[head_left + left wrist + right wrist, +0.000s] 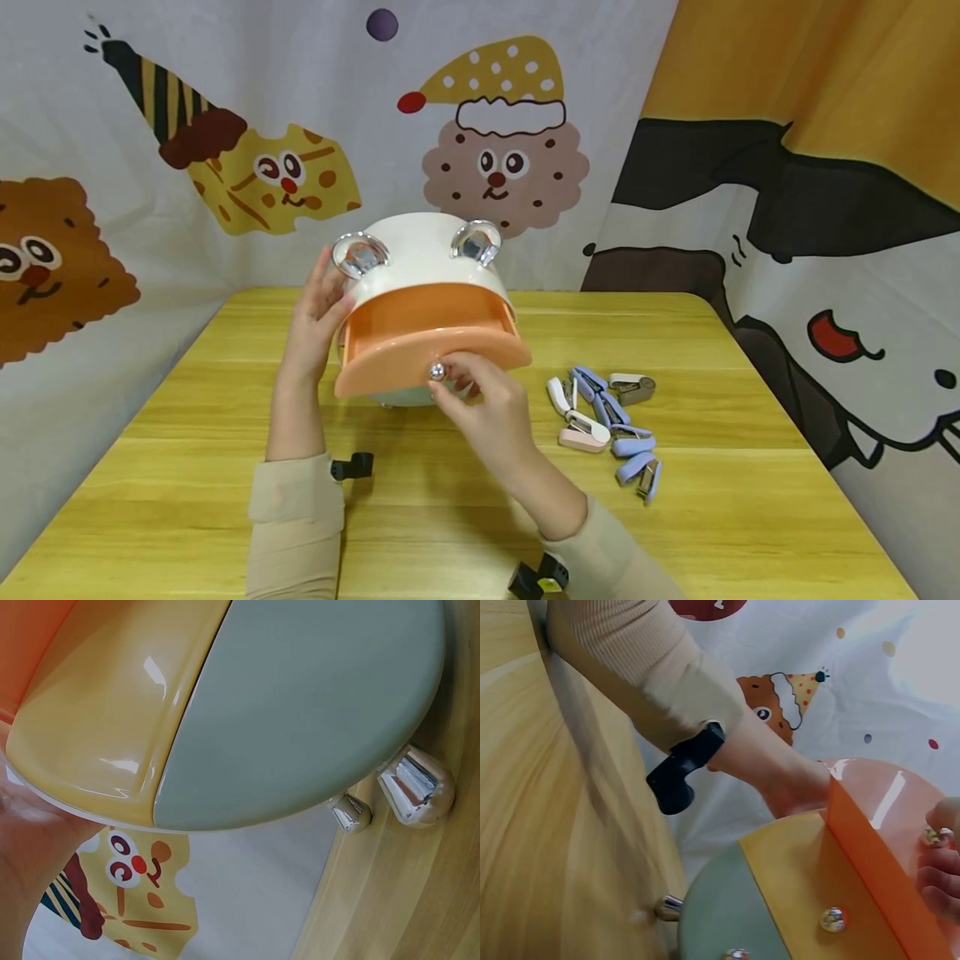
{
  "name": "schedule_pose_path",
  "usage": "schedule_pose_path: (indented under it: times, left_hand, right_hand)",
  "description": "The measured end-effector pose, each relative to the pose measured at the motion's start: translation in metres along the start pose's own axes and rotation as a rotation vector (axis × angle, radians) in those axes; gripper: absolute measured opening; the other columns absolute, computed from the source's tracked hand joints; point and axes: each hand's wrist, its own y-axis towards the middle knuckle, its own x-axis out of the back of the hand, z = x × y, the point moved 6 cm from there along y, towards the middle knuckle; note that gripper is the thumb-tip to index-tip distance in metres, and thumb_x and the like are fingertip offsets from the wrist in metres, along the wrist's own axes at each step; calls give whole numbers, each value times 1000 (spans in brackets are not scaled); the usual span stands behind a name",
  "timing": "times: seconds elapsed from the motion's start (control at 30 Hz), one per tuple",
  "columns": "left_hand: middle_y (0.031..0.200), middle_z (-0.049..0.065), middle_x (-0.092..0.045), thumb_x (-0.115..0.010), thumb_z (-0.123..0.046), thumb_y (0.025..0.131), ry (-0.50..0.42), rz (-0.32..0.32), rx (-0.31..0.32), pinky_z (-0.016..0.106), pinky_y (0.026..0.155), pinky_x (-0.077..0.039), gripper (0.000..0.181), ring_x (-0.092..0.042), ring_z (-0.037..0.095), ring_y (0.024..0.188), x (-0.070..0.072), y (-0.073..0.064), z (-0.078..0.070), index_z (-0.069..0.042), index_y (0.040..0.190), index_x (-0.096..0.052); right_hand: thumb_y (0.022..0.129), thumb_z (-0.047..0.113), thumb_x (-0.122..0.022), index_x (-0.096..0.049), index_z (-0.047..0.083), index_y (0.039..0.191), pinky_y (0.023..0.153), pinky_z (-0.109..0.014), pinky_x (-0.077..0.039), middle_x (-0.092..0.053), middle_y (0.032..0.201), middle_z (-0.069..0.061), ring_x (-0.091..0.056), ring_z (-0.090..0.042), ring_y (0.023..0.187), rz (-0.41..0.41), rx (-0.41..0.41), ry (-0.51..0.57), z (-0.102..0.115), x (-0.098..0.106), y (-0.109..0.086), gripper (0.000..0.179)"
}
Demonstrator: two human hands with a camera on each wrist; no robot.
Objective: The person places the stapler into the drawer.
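A rounded desktop drawer box [420,233] with a white shell, two chrome ears on top and chrome feet stands on the table. Its orange top drawer [397,358] is pulled out, and the bare orange inside shows. Below it are a yellow drawer [112,712] and a green drawer [300,712], both closed. My right hand [491,408] pinches the silver knob [437,371] of the orange drawer between thumb and forefinger. Against the box's left side rests my left hand [309,333], fingers extended up along the shell and thumb at the front edge.
Several mini staplers [633,447] in blue-purple, white and pink lie in a loose cluster on the wooden table [720,517], right of the box. Behind the table hangs a curtain [390,150] with cartoon prints. Each wrist carries a black camera mount [352,466].
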Motion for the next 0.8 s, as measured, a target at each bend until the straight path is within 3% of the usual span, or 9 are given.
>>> schedule_pose_path:
  times: [0.13, 0.33, 0.47, 0.67, 0.8]
  left_hand:
    - [148, 21, -35, -50, -2, 96, -5, 0, -7, 26, 99, -41, 66, -41, 31, 129, 0, 0, 1, -22, 153, -24]
    - [148, 21, -36, -50, -2, 96, 1, -1, -11, 26, 99, -41, 66, -41, 31, 129, 1, 0, 2, -26, 153, -27]
    - [147, 21, -37, -50, -2, 96, 3, 0, -14, 27, 99, -41, 66, -40, 31, 130, 2, 1, 2, -24, 153, -26]
    - [147, 21, -36, -51, -3, 96, 16, -3, -3, 27, 100, -40, 66, -40, 32, 130, 1, 1, 2, -26, 153, -26]
    - [147, 21, -37, -51, -3, 96, 16, -2, -9, 27, 100, -40, 66, -41, 31, 129, 1, 1, 2, -27, 153, -27]
  right_hand:
    - [74, 4, -80, -65, 2, 103, 56, -24, -52, -66, 82, -6, -63, -20, 66, 3, 8, 16, 2, 9, 4, 33]
    - [70, 2, -83, -65, -1, 107, 58, -26, -52, -66, 84, -9, -63, -19, 70, 10, 101, 37, 9, 26, 14, 41]
    - [75, 9, -81, -65, -2, 109, 66, -28, -53, -67, 90, -11, -64, -22, 78, 19, 138, 55, 11, 39, 17, 39]
    - [85, 34, -72, -65, -1, 110, 78, -25, -50, -67, 94, -13, -63, -25, 85, 19, 118, 32, 7, 61, 19, 43]
    - [84, 34, -73, -66, 1, 112, 83, -25, -48, -67, 101, -10, -62, -24, 90, 50, 85, -14, -2, 76, 19, 44]
